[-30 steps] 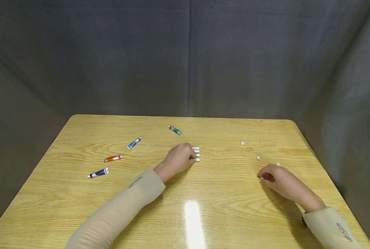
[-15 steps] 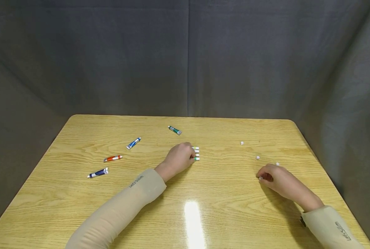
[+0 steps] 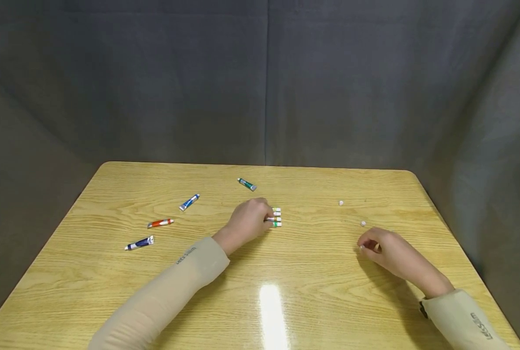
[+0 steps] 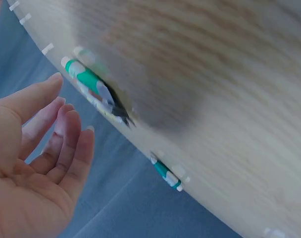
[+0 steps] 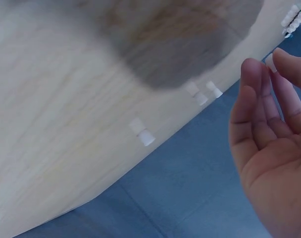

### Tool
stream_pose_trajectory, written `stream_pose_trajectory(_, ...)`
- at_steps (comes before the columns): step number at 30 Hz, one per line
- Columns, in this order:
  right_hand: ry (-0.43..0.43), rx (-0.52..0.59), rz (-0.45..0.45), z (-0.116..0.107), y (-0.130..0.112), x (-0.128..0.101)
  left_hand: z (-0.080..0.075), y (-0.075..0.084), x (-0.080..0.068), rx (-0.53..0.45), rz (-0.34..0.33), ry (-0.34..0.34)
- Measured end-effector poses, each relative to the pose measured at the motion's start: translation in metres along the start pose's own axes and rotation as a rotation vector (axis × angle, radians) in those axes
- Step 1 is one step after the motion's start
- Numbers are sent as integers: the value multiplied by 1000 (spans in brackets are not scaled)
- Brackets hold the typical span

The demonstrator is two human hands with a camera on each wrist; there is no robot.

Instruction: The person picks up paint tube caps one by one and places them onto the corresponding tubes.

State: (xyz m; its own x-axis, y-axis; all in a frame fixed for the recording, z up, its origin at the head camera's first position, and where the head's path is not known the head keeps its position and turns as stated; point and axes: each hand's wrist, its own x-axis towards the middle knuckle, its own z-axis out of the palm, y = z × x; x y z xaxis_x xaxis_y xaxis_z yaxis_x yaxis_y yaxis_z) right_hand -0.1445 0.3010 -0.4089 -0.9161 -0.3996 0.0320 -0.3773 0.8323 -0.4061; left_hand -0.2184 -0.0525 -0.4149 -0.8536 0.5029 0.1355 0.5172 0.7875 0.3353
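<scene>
My left hand (image 3: 260, 218) hovers at a short row of small paint tubes (image 3: 277, 217) in the middle of the wooden table (image 3: 312, 282). In the left wrist view its fingers (image 4: 66, 129) are relaxed and hold nothing, a little apart from a green tube (image 4: 86, 77). My right hand (image 3: 365, 247) is at the right of the table and pinches a small white cap (image 5: 270, 62) between thumb and fingertips. Loose white caps (image 3: 363, 223) lie just beyond it.
Further tubes lie scattered: a green one (image 3: 246, 184) at the back, then blue (image 3: 189, 202), orange-red (image 3: 160, 223) and dark blue (image 3: 139, 243) to the left. Another cap (image 3: 340, 202) sits at the back right. Grey cloth surrounds the table.
My right hand has lifted slightly and shifted left with the cap, now covering the cap that lay behind it. The left hand has eased back a little from the row of tubes.
</scene>
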Motion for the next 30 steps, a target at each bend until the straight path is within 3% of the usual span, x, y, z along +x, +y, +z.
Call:
stream_pose_trajectory(8,66,8,-34,-2,-9,10,-20,-11,-10,-9,-63,12)
stream_pose_trajectory(17,96,14,-29,-2,-18,20,-43,-37,-30,4,-121,56)
stream_pose_trajectory(25,142,30,-70,0,-22,26,-61,-71,-59,-8,-151,120)
stream_pose_trajectory(30,185,55,-110,4,-23,30,-69,-96,-85,-14,-185,124)
